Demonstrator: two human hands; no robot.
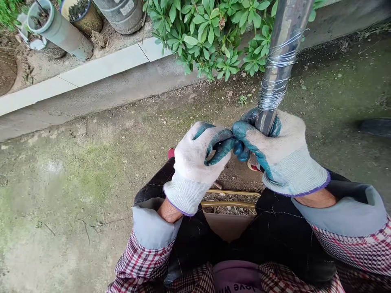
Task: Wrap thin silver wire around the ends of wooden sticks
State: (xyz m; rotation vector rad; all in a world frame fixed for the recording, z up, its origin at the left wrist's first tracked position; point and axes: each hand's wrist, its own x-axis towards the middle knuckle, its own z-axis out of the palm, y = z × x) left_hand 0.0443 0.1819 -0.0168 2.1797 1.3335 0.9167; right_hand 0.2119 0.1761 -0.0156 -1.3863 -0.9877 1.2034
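A grey metal pole (284,44) rises at the upper right, wound with several turns of thin silver wire (276,77). My right hand (275,150), in a white glove with teal fingertips, is wrapped round the pole just below the wire. My left hand (198,162), gloved the same way, is pinched shut right beside it, fingertips touching the right hand's fingers. Whatever the left fingers pinch is too thin to make out. Both sleeves are plaid with grey cuffs.
A leafy green plant (214,32) grows behind the pole. Grey pipes and pots (61,28) stand at the upper left beyond a pale concrete curb (100,67). Mossy ground (67,183) spreads to the left. Thin bamboo sticks (229,197) lie below my hands, over my dark lap.
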